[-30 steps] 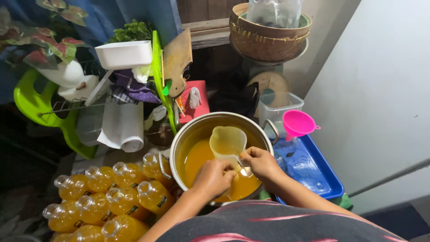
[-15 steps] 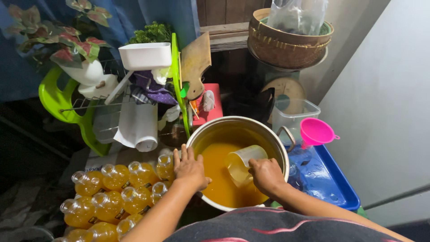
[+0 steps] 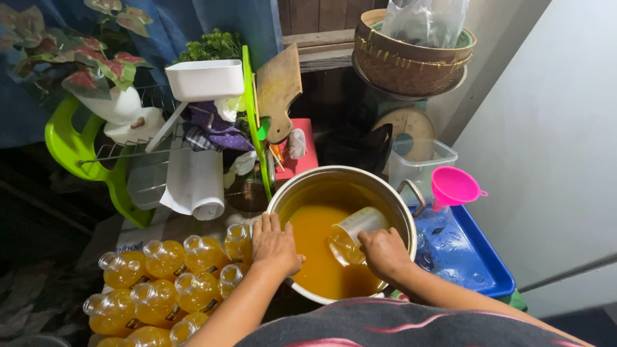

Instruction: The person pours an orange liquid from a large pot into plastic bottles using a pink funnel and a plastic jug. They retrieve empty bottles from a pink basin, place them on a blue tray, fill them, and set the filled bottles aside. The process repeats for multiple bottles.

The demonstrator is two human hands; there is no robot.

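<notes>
A large steel pot (image 3: pixel 385 190) holds orange liquid (image 3: pixel 315 247). My right hand (image 3: pixel 384 252) grips a translucent plastic jug (image 3: pixel 355 231) that is tipped on its side and dipped into the liquid. On the pot's near left rim rests my left hand (image 3: pixel 275 245), palm down, fingers together. Just left of that hand lie several open plastic bottles (image 3: pixel 164 279) filled with the same orange liquid.
A pink funnel (image 3: pixel 454 186) stands in a bottle on a blue tray (image 3: pixel 482 263) to the right. Behind the pot are a dish rack (image 3: pixel 160 144), a green cutting board (image 3: pixel 254 122), a wooden board (image 3: pixel 277 90), a clear box (image 3: pixel 421 160) and a woven basket (image 3: pixel 411 61).
My left hand left the jug and settled on the pot's left rim. My right hand tipped the jug down into the liquid. The view came closer.
</notes>
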